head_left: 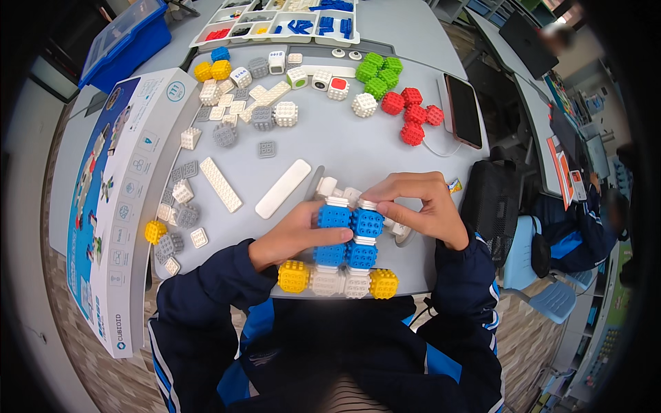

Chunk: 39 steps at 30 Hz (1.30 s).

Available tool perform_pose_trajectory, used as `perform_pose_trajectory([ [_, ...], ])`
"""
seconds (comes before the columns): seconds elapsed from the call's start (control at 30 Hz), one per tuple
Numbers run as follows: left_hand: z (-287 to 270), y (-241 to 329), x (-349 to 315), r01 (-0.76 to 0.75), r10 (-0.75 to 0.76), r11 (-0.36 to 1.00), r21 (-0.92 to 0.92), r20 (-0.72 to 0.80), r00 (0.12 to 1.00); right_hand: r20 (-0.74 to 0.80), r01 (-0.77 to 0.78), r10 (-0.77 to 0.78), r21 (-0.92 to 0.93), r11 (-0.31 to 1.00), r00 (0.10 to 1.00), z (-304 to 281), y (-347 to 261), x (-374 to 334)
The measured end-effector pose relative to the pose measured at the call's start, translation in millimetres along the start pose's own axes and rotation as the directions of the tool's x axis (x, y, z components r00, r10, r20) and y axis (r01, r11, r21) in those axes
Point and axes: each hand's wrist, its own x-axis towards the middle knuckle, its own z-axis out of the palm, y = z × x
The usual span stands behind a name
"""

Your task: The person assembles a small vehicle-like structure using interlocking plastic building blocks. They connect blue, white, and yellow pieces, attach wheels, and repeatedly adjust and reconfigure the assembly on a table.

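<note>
A building-block model of studded cubes is near the table's front edge. It has two blue columns side by side, white cubes below them, and a yellow cube at each lower end. Around the left column my left hand is closed, its thumb lying across the blue cubes. The thumb and fingertips of my right hand pinch a thin white connector piece on top of the right column. White and grey pieces beyond the columns are partly hidden by my hands.
A long white plate and a studded strip lie left of the model. Green cubes, red cubes and a phone are farther back. At left stands a large box; a sorting tray is at the far edge.
</note>
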Motion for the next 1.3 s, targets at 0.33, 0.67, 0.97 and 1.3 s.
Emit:
perform_pose_trajectory([
  [0.33,0,5,-3,-0.051,0.054,0.998,0.048,-0.058,0.997,-0.044,0.024,-0.021,0.057,0.998,0.999,16,-9,-3],
  [0.67,1,7,-6,-0.039,0.040,0.996,0.078,-0.021,0.999,-0.053,0.136,-0.139,-0.061,0.989,0.989,14,-4,-10],
  [0.97,0,7,-4,-0.041,0.043,0.995,0.093,-0.019,0.999,-0.011,0.146,-0.148,-0.079,0.986,0.989,10,-3,-7],
  [1.3,2,6,-5,0.004,-0.010,0.996,0.086,0.068,0.998,0.199,-0.279,0.288,-0.073,0.958,0.937,-2,18,14],
])
